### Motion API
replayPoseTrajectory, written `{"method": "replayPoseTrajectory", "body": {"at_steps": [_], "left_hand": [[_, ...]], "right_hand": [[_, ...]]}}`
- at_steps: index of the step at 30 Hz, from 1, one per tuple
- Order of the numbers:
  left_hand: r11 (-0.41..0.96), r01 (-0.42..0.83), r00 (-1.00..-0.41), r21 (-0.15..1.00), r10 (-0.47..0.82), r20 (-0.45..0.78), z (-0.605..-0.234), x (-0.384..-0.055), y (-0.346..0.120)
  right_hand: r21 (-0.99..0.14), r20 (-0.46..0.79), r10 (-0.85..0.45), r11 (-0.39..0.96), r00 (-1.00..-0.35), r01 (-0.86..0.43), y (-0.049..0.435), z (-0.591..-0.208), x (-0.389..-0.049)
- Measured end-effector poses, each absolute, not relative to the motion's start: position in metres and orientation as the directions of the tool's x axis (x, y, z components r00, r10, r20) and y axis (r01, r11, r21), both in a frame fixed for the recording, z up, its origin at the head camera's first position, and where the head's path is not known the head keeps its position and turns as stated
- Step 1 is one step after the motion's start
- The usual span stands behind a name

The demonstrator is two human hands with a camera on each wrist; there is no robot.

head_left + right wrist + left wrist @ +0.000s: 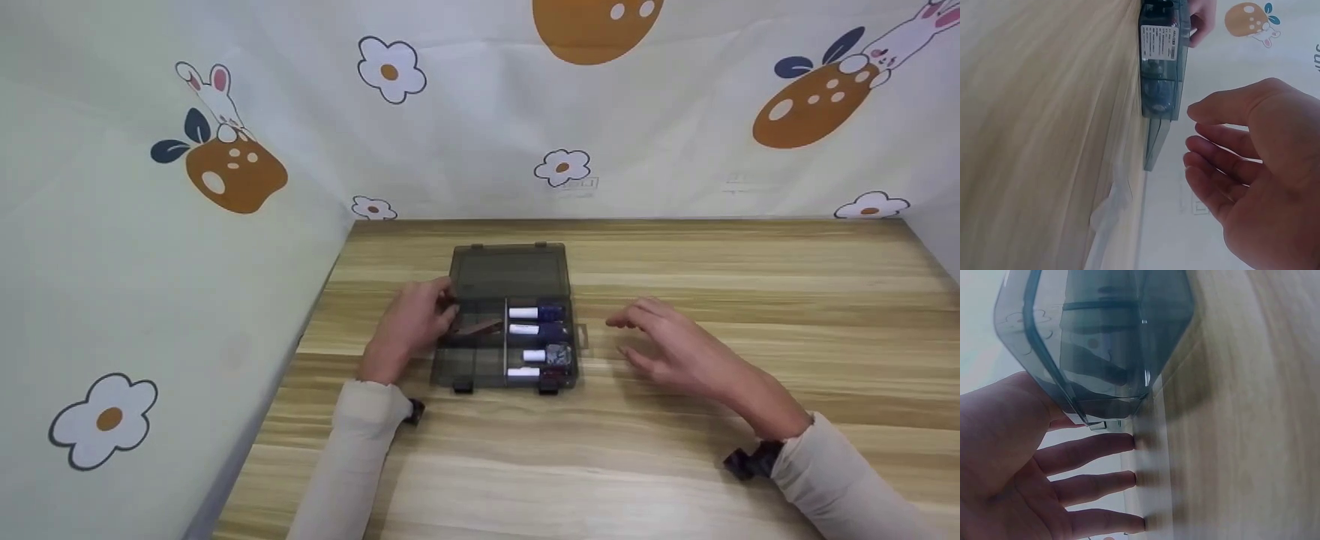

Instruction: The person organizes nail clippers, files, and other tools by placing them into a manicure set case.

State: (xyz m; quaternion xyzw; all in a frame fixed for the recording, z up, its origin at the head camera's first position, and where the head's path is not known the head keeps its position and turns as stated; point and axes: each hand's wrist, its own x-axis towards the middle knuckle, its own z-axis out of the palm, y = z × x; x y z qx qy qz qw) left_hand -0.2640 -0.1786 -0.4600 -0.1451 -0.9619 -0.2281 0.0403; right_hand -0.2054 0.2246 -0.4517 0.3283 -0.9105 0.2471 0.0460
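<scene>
A smoky see-through plastic box (pixel 491 365) lies on the table with its lid (pixel 512 271) folded back. My left hand (pixel 411 322) is at the box's left side; the thumb and index finger overlap its left compartment, and the other fingers stretch down to the table in the left wrist view. In that compartment lies a slim reddish-brown piece (pixel 480 328). White-capped nail polish bottles, among them a glittery one (pixel 557 355) and a dark blue one (pixel 553 313), fill the right compartment. To the right of the box, my right hand (pixel 679 349) hovers with loosely bent fingers, holding nothing.
Wood-patterned table (pixel 675 255) meets a printed cloth backdrop (pixel 465 150) behind and at the sides. Two black latches (pixel 463 386) stand at the box's near edge, a hanging tab (pixel 583 336) on its right side. In the right wrist view a white label (pixel 1159 43) shows.
</scene>
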Motion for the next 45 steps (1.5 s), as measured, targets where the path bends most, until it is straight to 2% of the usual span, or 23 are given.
{"method": "replayPoseTrajectory", "body": {"at_steps": [11, 24, 45], "left_hand": [[0.854, 0.285, -0.959, 0.435, 0.253, 0.132, -0.461, -0.264, -0.18], [0.851, 0.291, -0.957, 0.436, 0.252, 0.146, -0.461, -0.262, -0.181], [0.858, 0.295, -0.955, 0.42, 0.254, 0.153, -0.461, -0.263, -0.178]], "right_hand": [[-0.47, 0.171, -0.587, 0.658, -0.792, -0.589, 0.247, -0.448, -0.203], [-0.489, 0.073, -0.638, 0.647, -0.766, -0.585, 0.271, -0.442, -0.203], [-0.501, 0.008, -0.655, 0.651, -0.756, -0.57, 0.274, -0.449, -0.203]]}}
